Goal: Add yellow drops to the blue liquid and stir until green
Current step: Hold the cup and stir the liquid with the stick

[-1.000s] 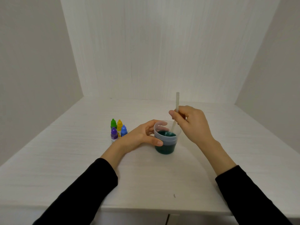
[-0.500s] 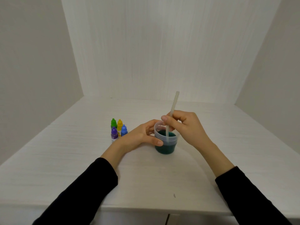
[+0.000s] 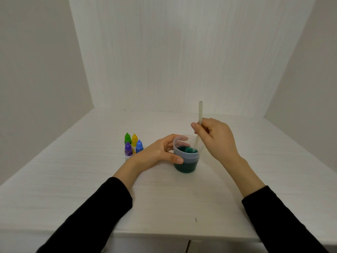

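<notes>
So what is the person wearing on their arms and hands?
Both arms are in long black sleeves that end short of the wrists. The left hand and right hand are bare: no gloves, and no watch or rings that I can make out.

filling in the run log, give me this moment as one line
phase: stirring | left hand: holds cup | right hand: pinches stir stick, tip in liquid | liquid: dark teal-green | dropper bottles: capped

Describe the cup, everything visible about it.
The cup is clear plastic with a ridged band, upright on the white table, roughly half full of dark teal-green liquid. The left hand grips its side. A pale stick, pinched by the right hand, dips into it.
</notes>
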Demonstrator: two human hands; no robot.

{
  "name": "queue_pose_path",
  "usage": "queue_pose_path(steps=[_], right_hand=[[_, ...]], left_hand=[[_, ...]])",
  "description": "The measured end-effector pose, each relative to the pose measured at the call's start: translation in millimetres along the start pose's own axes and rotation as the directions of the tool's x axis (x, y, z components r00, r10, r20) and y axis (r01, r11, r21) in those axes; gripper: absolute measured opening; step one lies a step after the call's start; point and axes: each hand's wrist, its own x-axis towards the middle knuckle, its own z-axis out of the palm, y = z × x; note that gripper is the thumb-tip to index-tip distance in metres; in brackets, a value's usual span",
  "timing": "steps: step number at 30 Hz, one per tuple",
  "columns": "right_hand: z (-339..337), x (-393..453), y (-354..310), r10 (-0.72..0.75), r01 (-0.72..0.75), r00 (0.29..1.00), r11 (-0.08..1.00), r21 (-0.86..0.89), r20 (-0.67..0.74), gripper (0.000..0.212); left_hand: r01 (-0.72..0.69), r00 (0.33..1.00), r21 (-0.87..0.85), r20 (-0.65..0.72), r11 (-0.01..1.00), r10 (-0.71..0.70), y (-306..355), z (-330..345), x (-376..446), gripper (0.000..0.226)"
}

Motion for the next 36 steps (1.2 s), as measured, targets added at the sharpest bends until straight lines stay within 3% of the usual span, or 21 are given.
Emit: queue_pose_path(steps=[3, 8, 13, 22, 30, 32, 36], right_hand=[[-1, -1, -1, 0.017, -0.017, 1.000, 0.998, 0.061, 0.002, 0.035], [-4, -6, -13, -0.007, -0.028, 0.995, 0.930, 0.365, 0.095, 0.033], [-5, -8, -20, -0.051, -0.034, 0.986, 0.872, 0.489, 0.159, 0.025], [4, -4, -14, 0.043, -0.090, 0.989, 0.930, 0.355, 0.139, 0.011], [-2, 0, -2, 0.024, -0.025, 1.000, 0.999, -0.038, -0.017, 0.035], [-3, -1, -2, 0.048, -0.048, 0.999, 0.999, 0.000, -0.009, 0.035], [-6, -5, -10, 0.054, -0.073, 0.996, 0.956, 0.285, 0.073, 0.033]], left_hand=[[-0.001, 1.000, -0.005, 0.002, 1.000, 0.001, 0, 0, 0, 0.076], [-0.010, 1.000, 0.003, -0.001, 1.000, 0.010, -2, -1, 1, 0.083], [-0.018, 1.000, 0.017, 0.014, 1.000, 0.018, -3, -1, 2, 0.077], [-0.011, 1.000, 0.012, 0.005, 1.000, 0.011, -1, -1, 1, 0.072], [-0.006, 1.000, -0.004, -0.004, 1.000, 0.006, 0, 0, 0, 0.075], [-0.005, 1.000, -0.001, -0.002, 1.000, 0.005, 0, 0, 0, 0.076], [-0.007, 1.000, -0.010, -0.001, 1.000, 0.007, -1, 0, 0, 0.078]])
